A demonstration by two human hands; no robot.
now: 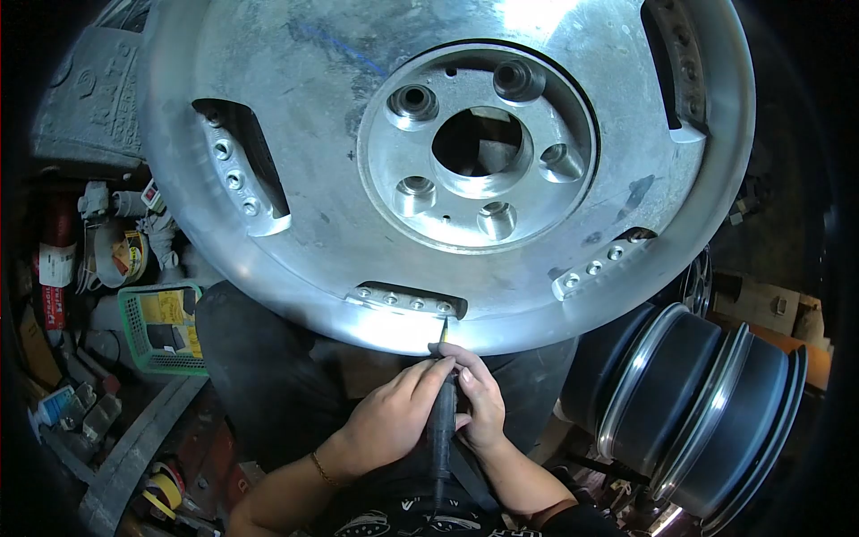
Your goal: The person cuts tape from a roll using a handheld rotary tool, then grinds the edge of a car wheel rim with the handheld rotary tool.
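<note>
A large silver metal wheel (304, 206) fills the upper part of the head view, with a round hub recess and several slots that have small holes. Below its near rim, my left hand (394, 416) is wrapped round a dark, slim handheld tool (441, 425). On the tool's other side, my right hand (479, 394) grips it too, fingers near its front end. The tool's thin yellowish tip points up at the right end of the near slot (412, 302). Whether the tip touches the metal cannot be made out.
Several dark wheel barrels with shiny rims (707, 403) lie at the lower right. At the left are a green basket (148, 358) with yellow packets, a grey metal casting (94, 98) and a metal bar (134, 447). A cardboard box (765, 309) is at the right.
</note>
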